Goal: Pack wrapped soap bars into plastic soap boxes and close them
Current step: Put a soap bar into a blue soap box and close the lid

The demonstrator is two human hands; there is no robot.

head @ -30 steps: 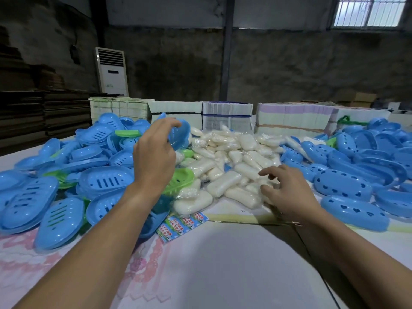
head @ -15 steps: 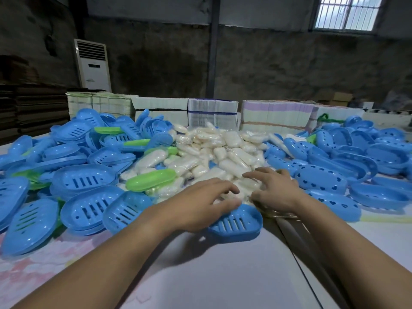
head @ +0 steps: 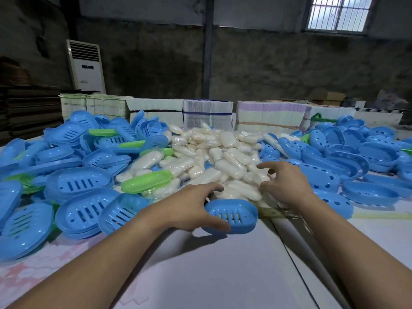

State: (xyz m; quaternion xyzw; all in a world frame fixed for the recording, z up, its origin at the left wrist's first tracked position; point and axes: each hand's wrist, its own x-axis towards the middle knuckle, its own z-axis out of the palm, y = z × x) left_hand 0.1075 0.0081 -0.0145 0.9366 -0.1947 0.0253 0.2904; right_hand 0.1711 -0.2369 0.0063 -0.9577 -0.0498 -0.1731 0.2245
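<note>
A blue soap box half (head: 231, 216), slotted bottom up toward the camera, sits on the white table (head: 211, 268) in the grip of the left hand (head: 189, 206). It lies just right of that palm: the thumb curls round its near rim and the fingers reach over its far rim, so the left grip is grasping the box. The left forearm comes in low from the near left, wrist level, hand turned sideways with the thumb nearest the camera.

The right hand (head: 287, 186) hangs just beyond and to the right of the box, above the near edge of the heap of wrapped soap bars (head: 223, 159). Its fingers are spread and loosely bent, pointing left toward the bars; the grip is released and holds nothing, and whether the fingertips touch a bar cannot be told.

Left of the left grip lie piles of blue slotted box halves (head: 78, 184), with a green one (head: 146, 181) just beyond the hand. Right of the right grip lie blue lids with heart cut-outs (head: 321, 177).
</note>
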